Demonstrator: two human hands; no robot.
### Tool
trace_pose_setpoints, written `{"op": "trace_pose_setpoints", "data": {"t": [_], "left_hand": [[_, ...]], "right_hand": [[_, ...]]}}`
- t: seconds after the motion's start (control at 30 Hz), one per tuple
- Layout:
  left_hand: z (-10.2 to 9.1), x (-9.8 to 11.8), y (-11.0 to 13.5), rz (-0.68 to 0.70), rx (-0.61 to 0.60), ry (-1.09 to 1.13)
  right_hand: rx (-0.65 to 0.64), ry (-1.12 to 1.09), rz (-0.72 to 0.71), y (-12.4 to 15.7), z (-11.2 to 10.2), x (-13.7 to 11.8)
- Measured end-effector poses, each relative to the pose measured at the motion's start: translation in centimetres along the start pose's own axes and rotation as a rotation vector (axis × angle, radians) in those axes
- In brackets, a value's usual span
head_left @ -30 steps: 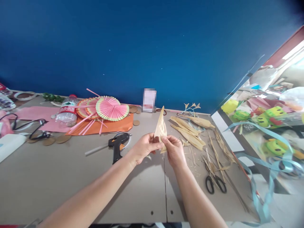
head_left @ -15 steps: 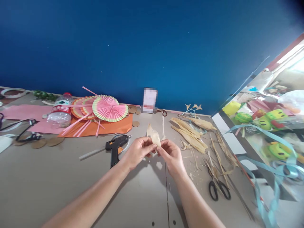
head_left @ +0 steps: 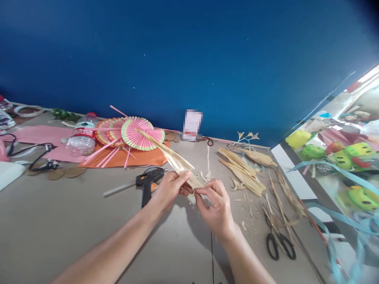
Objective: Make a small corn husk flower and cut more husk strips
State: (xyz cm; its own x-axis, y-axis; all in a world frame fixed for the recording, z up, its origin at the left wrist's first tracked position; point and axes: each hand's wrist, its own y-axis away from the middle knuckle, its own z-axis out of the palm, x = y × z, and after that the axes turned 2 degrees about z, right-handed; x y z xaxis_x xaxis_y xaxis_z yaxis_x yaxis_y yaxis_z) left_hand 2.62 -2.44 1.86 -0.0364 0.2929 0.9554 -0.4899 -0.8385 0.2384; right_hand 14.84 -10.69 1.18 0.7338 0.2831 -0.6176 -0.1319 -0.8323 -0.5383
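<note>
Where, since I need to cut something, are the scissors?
In the head view the scissors lie on the table low on the right, among loose husk strips, to the right of the person's right hand.

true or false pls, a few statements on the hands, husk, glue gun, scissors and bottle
1. The left hand and right hand both grip a long pale dried husk strip. True.
2. A black hot-glue gun lies on the grey table, left of the left hand. True.
3. The black-handled scissors are in the right hand. False: they lie on the table, to its right.
4. The clear plastic bottle stands upright. False: it lies on its side beside the pink folded-paper fans.
</note>
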Motion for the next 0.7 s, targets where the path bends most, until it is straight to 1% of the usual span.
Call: {"op": "trace_pose_setpoints", "data": {"t": [0.07,0.13,0.17,0.23,0.3,0.37,0.4,0.5,0.63,0.7], "left_hand": [[-0.2,0.2,0.0,0.048,0.016,-0.034],[-0.3,0.3,0.1,0.105,0.021,-0.118],[-0.2,0.4,0.2,0.13,0.016,-0.163],[-0.2,0.3,0.4,0.178,0.001,-0.248],[-0.1,0.2,0.5,0.215,-0.006,-0.304],[-0.1,0.0,0.5,0.22,-0.01,-0.293],[-0.1,-0.1,0.4,0.207,-0.012,-0.262],[-0.2,-0.3,0.2,0.171,-0.001,-0.169],[-0.3,-0.3,0.1,0.199,0.054,-0.146],[-0.3,-0.3,0.1,0.2,0.071,-0.115]], "right_hand": [[0.026,-0.109,0.081,0.0,-0.2,0.2],[0.036,-0.261,0.275,-0.1,-0.3,0.4],[0.019,-0.346,0.386,-0.2,-0.3,0.5],[-0.071,-0.497,0.561,-0.4,-0.2,0.7],[-0.18,-0.568,0.653,-0.6,0.1,0.7],[-0.24,-0.566,0.706,-0.6,0.4,0.6],[-0.247,-0.559,0.722,-0.6,0.6,0.5],[-0.259,-0.567,0.746,-0.5,1.0,0.1],[-0.281,-0.597,0.765,-0.3,1.1,-0.4],[-0.253,-0.612,0.761,-0.2,1.1,-0.6]]}}
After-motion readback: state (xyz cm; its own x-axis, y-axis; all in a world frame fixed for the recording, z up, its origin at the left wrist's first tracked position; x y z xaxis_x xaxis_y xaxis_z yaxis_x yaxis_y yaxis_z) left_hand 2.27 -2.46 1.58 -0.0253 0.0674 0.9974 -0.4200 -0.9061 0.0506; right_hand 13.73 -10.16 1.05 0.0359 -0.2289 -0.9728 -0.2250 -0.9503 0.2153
